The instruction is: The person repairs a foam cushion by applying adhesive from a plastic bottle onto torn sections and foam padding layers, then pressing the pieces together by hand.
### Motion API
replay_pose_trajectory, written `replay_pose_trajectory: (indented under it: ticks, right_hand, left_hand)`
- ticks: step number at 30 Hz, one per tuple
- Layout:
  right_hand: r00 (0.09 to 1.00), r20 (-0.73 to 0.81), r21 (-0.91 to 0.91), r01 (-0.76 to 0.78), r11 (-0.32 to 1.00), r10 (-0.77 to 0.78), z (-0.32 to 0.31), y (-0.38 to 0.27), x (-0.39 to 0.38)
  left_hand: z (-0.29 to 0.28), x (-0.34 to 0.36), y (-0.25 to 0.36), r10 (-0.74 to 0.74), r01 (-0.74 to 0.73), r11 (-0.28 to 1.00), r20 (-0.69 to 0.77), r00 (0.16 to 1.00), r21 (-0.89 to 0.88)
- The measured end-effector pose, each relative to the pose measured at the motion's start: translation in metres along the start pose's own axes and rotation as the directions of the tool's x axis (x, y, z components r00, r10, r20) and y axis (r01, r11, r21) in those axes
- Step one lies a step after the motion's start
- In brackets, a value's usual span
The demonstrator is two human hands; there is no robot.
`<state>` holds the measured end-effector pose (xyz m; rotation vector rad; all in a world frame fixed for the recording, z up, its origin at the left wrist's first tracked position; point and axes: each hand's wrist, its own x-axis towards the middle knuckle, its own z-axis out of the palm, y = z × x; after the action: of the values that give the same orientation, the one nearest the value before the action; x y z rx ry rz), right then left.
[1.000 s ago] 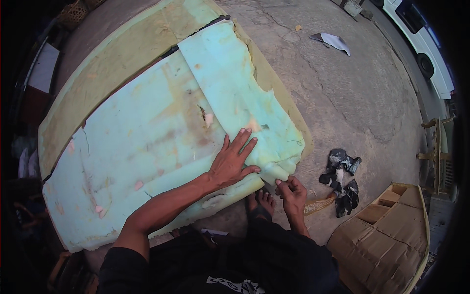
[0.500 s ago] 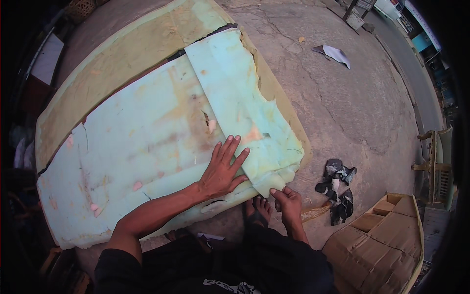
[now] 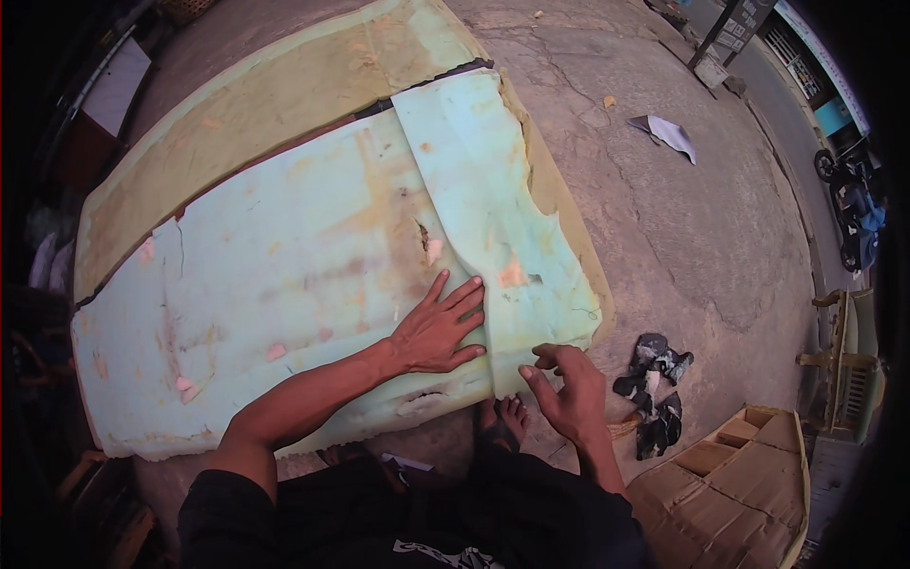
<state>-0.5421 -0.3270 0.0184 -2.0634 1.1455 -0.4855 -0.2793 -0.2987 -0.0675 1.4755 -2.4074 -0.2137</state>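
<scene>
A pale blue-green foam sheet (image 3: 275,256), stained and torn in places, covers most of a large padded slab in front of me. Over its right end lies a separate strip of the same foam (image 3: 464,161), with a ragged outer edge. My left hand (image 3: 438,332) rests spread and flat on the sheet, its fingertips at the strip's inner edge. Just off the strip's near corner is my right hand (image 3: 569,387), thumb and forefinger apart and nothing visible between them. Its other fingers are bent and partly hidden.
A tan foam band (image 3: 256,114) runs along the far side. On the concrete at right lie black-and-white scraps (image 3: 654,394), a bent grey sheet (image 3: 668,137) and a large cardboard piece (image 3: 730,493). Beyond stand a wooden-framed chair (image 3: 844,365) and a motorcycle (image 3: 850,211).
My right hand has let go of the foam strip's near corner and its fingers have parted. That corner now lies flatter. My left hand stays pressed on the foam; the view has shifted slightly.
</scene>
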Motion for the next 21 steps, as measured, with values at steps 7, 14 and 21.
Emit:
replay_pose_trajectory:
  ticks: [7,14,21]
  right_hand:
    - [0.951,0.306,-0.482,0.184,0.857,-0.032,0.059,0.001,0.033]
    - [0.966,0.255,-0.371,0.141,0.918,-0.045,0.058,0.018,0.029]
    - [0.961,0.275,-0.526,0.174,0.832,-0.028,0.061,0.016,0.033]
  left_hand:
    - [-0.025,0.007,-0.026,0.159,-0.155,0.985,0.051,0.986,-0.068]
    - [-0.053,0.002,-0.033,0.261,-0.257,0.963,0.055,0.964,-0.077]
    - [-0.095,-0.016,-0.031,-0.096,0.066,0.994,0.370,0.924,0.091]
